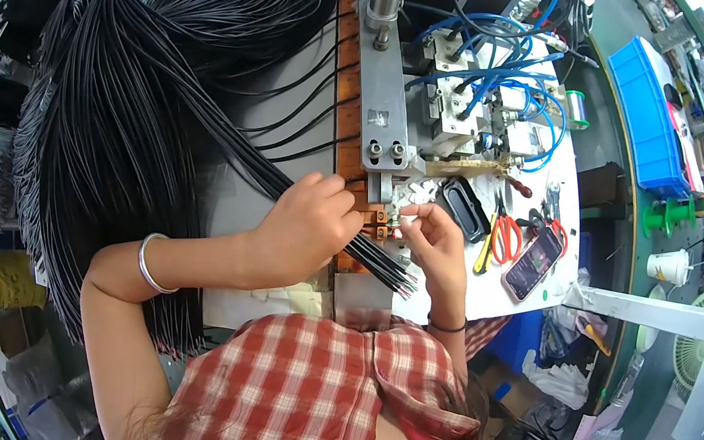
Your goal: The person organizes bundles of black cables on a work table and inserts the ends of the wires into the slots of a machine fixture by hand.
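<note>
My left hand (313, 222) is closed, its fingers curled down beside the orange fixture block (381, 217) below the press. A bundle of black cables (260, 166) runs beneath that hand, and its stripped ends (397, 281) stick out on the right. The hand appears to grip a black cable, though the fingers cover most of the hold. On the fixture's other side, my right hand (440, 250) pinches something small and pale between thumb and forefinger; its kind is too small to tell. Small white pieces (417, 195) lie just above the right hand.
A metal press arm (381, 88) rises over the orange strip, with blue air hoses (518, 85) behind. To the right are a black tray (466, 210), red-handled scissors (506, 239), a phone (533, 263) and a blue bin (650, 114). A large cable heap (113, 111) fills the left.
</note>
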